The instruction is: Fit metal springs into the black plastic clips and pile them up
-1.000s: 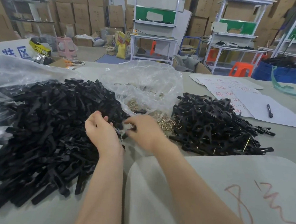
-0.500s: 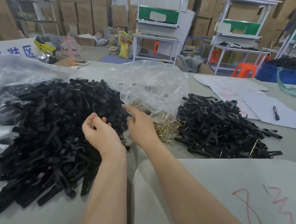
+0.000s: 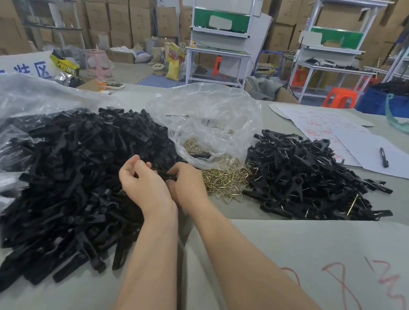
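Worker's hands at the desk (image 3: 40, 308). The right hand (image 3: 188, 183) pinches a black clip (image 3: 170, 175) at its 9 o'clock. The left hand (image 3: 144, 182) is curled; whether it holds anything cannot be told. Loose clips (image 3: 68, 175) lie at the hands' 9 o'clock, springs (image 3: 224, 180) at 3 o'clock, and fitted clips (image 3: 300, 173) beyond.

On the table (image 3: 64, 302), the loose clips (image 3: 68, 182) lie at the left and the springs (image 3: 226, 179) in the middle, partly inside the plastic bag (image 3: 208, 121). The clips with springs (image 3: 308, 179) lie at the right. Behind them are papers (image 3: 341, 132) with a pen (image 3: 383, 157) on top.
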{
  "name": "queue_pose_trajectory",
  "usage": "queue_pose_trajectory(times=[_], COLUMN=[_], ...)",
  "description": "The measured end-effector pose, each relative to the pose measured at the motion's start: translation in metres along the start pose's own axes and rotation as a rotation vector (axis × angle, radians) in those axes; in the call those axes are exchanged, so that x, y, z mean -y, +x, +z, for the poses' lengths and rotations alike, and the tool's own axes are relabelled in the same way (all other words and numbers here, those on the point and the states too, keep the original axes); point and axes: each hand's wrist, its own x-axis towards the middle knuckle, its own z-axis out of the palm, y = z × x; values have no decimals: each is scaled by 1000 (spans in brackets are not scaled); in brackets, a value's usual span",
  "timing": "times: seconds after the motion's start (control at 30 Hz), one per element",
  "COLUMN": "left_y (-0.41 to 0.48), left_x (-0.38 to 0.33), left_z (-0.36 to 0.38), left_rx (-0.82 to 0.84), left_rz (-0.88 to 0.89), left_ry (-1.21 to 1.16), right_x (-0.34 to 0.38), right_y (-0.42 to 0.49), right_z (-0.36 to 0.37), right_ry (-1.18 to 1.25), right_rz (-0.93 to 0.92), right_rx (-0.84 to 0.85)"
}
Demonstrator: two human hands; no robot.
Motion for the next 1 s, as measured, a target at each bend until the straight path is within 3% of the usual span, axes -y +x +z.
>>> queue_pose_trajectory(times=[0.1, 0.17, 0.27, 0.33, 0.4, 0.6, 0.73, 0.83, 1.0], left_y=[-1, -4, -14, -23, -28, -22, -23, -22, -23], left_x=[3, 6, 13, 18, 23, 29, 30, 31, 32], left_z=[1, 3, 9, 12, 12, 9, 10, 9, 10], left_rx=[75, 173, 461, 713, 831, 730, 651, 630, 699], left_rz=[26, 55, -32, -172, -226, -119, -206, -159, -127], left_ry=[70, 151, 261, 311, 332, 460, 378, 385, 382], right_x=[-6, -12, -27, -38, -47, -66, -70, -68, -71], right_y=[0, -3, -16, -25, -32, -34, -34, -35, -32], right_z=[-22, -49, -88, -99, -100, -82, -78, -74, -65], right_ry=[198, 490, 852, 906, 914, 850, 962, 1069, 900], right_rz=[55, 60, 30, 36, 77, 124, 132, 97, 41], right_rx=[4, 32, 86, 134, 148, -106, -99, -47, -120])
